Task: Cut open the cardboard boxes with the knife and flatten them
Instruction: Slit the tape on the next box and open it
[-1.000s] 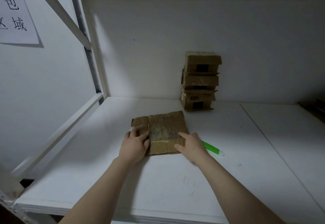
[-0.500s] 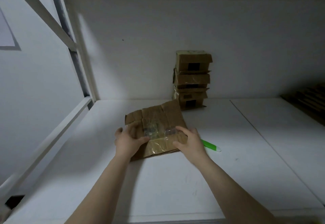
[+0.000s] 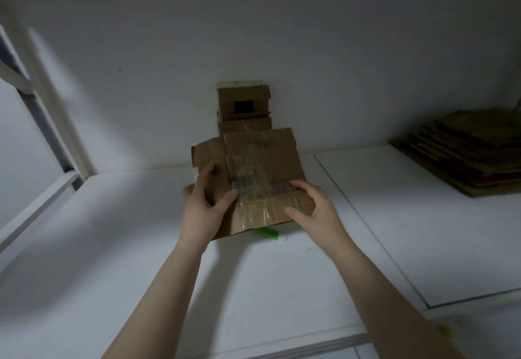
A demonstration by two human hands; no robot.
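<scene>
A flattened brown cardboard box (image 3: 262,161) with clear tape on it is lifted off the white shelf, tilted up toward me. My left hand (image 3: 204,206) grips its left edge, thumb on top. My right hand (image 3: 315,203) grips its lower right corner. Just below the box a green knife (image 3: 266,232) lies on the shelf, partly hidden by the cardboard. Behind the held piece, a stack of uncut taped boxes (image 3: 244,105) stands against the back wall; only its top part shows.
A pile of flattened cardboard (image 3: 468,155) lies at the right on the white shelf (image 3: 282,288). A white frame post (image 3: 53,122) and rail bound the left side. A seam (image 3: 366,232) splits the shelf board right of my hands.
Both hands have lifted the flattened box off the shelf and carried it up and rightward, so it now covers the lower stack. The view swung right, showing the flat pile.
</scene>
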